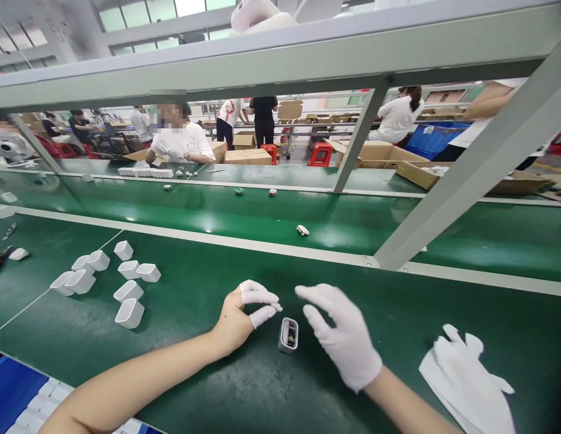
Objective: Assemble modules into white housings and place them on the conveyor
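Observation:
A white plastic housing [288, 335] stands upright on the green bench, its open top showing dark and metallic parts inside. To its left is my left hand [239, 316], with white coverings on the fingers and thumb. Those fingers curve toward the thumb without quite closing, and I see nothing between them. My right hand [341, 334], in a white glove, hovers on the housing's other side with thumb and fingers apart, holding nothing. Neither hand touches the housing. Several empty white housings [129, 313] are grouped on the bench to the left.
Loose white gloves [465, 380] lie at the right. Behind the bench, a green conveyor belt [208, 211] carries small assemblies [302, 230]. A slanted metal post [461, 157] rises at right. A red-handled tool [0, 260] lies far left. A person [183, 141] sits across the line.

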Demonstrator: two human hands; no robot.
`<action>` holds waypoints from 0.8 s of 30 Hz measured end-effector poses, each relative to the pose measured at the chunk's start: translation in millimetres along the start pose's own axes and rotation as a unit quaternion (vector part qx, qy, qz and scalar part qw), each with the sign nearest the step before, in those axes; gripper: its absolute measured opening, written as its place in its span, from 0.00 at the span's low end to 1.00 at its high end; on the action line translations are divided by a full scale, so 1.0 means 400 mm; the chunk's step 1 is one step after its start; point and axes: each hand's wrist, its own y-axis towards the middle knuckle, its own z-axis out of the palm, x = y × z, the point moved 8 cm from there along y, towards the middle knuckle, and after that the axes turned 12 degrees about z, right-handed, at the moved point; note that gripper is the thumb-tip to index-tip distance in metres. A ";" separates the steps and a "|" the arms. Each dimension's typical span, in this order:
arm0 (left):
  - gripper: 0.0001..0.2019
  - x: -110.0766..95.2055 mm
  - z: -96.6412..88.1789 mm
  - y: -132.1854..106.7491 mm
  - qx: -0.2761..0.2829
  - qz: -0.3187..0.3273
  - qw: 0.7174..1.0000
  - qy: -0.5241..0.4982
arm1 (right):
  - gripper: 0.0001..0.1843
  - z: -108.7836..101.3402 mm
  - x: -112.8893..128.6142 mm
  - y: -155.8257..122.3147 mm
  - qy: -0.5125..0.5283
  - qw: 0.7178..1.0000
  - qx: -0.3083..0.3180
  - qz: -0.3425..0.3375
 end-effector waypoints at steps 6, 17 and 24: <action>0.08 -0.099 0.018 -0.017 0.025 0.179 0.971 0.153 | 0.14 0.128 0.034 -0.092 0.333 0.875 0.232 0.265; 0.31 -0.055 0.054 -0.033 0.138 0.139 0.975 0.103 | 0.12 0.063 0.020 -0.042 0.381 0.864 0.191 0.270; 0.38 0.005 0.088 -0.041 0.246 0.019 0.965 0.087 | 0.21 0.048 -0.032 -0.029 0.328 0.876 0.157 0.316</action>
